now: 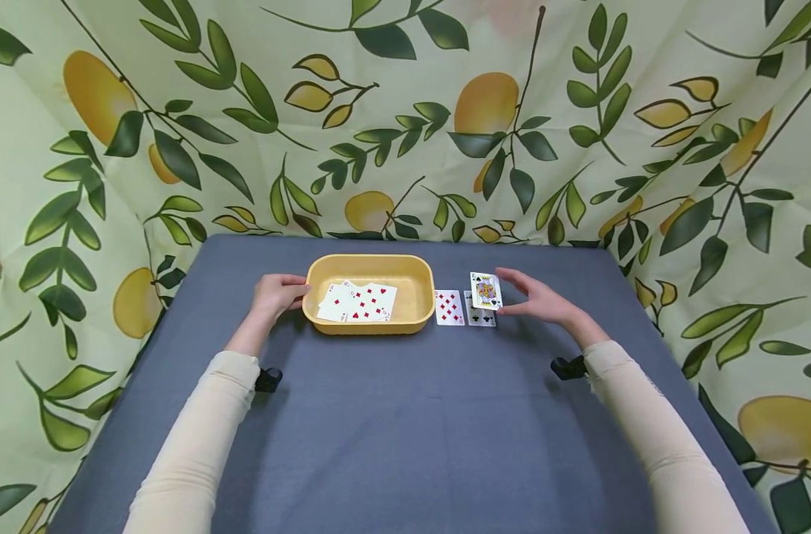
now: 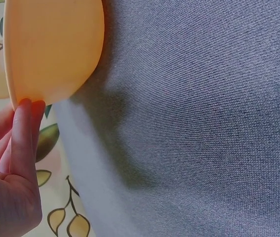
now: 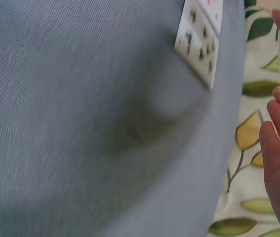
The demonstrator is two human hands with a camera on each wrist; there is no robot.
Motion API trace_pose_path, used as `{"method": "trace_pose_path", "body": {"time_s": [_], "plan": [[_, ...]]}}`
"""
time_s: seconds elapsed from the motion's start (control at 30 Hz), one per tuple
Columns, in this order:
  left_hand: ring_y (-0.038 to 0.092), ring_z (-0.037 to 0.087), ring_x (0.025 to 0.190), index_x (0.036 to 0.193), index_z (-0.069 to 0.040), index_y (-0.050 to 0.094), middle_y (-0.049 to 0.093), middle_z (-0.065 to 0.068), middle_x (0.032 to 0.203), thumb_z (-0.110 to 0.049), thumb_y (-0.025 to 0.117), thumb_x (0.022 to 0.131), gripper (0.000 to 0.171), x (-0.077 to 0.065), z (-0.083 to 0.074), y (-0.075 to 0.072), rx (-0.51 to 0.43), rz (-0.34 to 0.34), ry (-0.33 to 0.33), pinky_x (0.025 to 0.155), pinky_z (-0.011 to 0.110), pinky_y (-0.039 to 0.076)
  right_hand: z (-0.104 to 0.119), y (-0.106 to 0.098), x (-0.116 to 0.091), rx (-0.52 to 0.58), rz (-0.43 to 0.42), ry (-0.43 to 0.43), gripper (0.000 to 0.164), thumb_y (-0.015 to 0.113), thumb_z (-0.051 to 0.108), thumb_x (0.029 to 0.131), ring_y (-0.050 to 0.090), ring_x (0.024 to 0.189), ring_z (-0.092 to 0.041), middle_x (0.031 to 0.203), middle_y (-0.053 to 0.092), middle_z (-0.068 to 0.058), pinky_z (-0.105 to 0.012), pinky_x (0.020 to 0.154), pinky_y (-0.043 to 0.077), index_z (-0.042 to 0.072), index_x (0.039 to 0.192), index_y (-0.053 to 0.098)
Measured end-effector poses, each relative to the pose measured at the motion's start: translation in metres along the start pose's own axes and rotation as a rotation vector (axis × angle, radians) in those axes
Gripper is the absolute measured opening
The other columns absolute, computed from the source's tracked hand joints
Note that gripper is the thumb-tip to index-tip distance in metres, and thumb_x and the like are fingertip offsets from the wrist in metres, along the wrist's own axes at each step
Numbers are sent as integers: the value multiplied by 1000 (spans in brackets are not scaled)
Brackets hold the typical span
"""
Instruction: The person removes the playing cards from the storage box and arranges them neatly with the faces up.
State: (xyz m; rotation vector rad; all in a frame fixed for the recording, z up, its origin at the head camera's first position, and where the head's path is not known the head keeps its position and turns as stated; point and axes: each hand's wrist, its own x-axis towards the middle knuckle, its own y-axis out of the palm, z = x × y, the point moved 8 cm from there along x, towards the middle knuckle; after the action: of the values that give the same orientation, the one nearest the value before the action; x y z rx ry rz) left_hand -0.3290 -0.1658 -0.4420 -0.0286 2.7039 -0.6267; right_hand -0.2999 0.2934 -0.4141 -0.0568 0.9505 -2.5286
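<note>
From where I stand, the face card (image 1: 487,291) is just right of the middle of the head view, at the left side of the right hand (image 1: 537,298). That hand has finger and thumb spread about the card's height, pinching it near its right-hand corners. In the right wrist view the card shows edge-on as a thin line at the upper right, between the fingertips and well apart from the cards on the table (image 1: 405,415). In the head view it covers the upper part of a black-suited card (image 1: 480,317) lying face up, with a red diamond card (image 1: 450,308) just to the left of that one.

Left of centre, a yellow tray (image 1: 412,293) holds a loose spread of cards (image 1: 358,302), faces up, red diamonds showing. The left hand (image 1: 276,297) is at the tray's left end, well apart from the face card, fingers and thumb closed narrowly on the rim. The left wrist view shows that grip at its left edge. Behind, across the top of the frame, hangs a leafy printed curtain (image 1: 418,81).
</note>
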Motion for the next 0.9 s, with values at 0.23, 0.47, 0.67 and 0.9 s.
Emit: {"method": "trace_pose_path", "body": {"time_s": [0.23,0.47,0.67,0.9], "plan": [[64,20,98,129,3,60,58,22,128,-13,64,96,37,-3,0,-5,-14,0,3,73,19,57,-40,-11,0,7,17,7,86,78,16,85,17,144,-38,156,25,-21,-58,117,13,-2,151,26],[64,16,91,126,3,62,60,22,127,-13,65,95,36,-1,1,-4,-19,-1,-6,71,20,57,-67,-12,-9,3,48,45,86,77,14,85,11,145,-42,157,21,-23,-58,117,10,-4,151,25],[64,17,93,126,2,63,59,20,128,-14,65,95,35,0,1,-1,-1,-11,-20,72,20,57,-75,-12,-17,9,43,53,85,77,10,85,12,143,-45,156,20,-27,-60,116,11,-6,150,25],[64,16,90,127,3,62,59,22,127,-13,65,95,36,1,0,0,8,-4,-12,72,19,57,-80,-9,-19,-4,59,54,83,75,8,86,11,143,-45,156,19,-27,-61,116,11,-6,150,24]]}}
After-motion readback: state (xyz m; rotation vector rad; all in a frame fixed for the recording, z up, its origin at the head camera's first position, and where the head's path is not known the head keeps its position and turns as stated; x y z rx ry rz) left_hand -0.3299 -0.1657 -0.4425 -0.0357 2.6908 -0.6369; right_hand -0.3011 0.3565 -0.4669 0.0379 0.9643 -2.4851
